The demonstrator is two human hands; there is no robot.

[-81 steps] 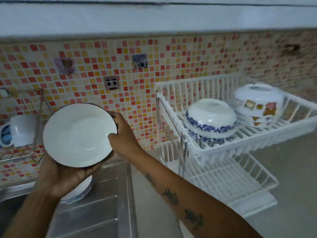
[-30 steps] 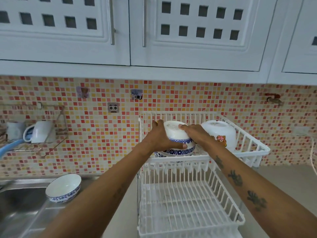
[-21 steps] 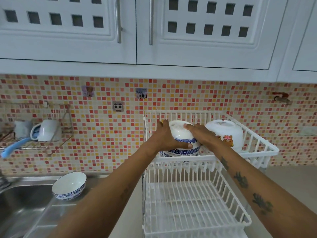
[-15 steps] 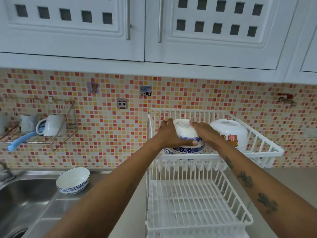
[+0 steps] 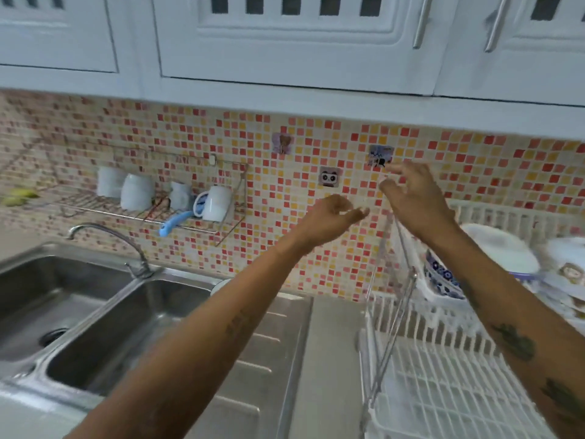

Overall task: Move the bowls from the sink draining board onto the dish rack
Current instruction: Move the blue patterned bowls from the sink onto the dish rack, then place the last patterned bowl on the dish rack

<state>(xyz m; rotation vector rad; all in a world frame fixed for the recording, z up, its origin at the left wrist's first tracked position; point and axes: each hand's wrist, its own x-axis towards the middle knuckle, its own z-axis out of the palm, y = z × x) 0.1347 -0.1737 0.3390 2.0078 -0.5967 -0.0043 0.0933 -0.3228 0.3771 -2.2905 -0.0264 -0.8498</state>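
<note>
At far left, a steel double sink [image 5: 47, 315] sits under a curved tap [image 5: 107, 237]. Above it, a wire wall shelf [image 5: 142, 213] holds white cups and a blue-handled utensil [image 5: 173, 222]. The ribbed draining board [image 5: 272, 359] lies just right of the sink; behind the left forearm, only the white rim of a bowl on the board [image 5: 220, 284] shows. Both arms reach forward in front of the mosaic tiled wall [image 5: 285, 217]. The left hand [image 5: 329, 217] hangs in the air with fingers loosely curled, holding nothing. The right hand [image 5: 414, 201] is raised beside it, fingers spread and empty. At right stands the white two-tier dish rack [image 5: 443, 391]. On its upper tier, the upturned blue-patterned bowl [image 5: 487, 261] rests next to a white bowl with a cartoon bear [image 5: 566, 267]. The whole view is motion-blurred.
</note>
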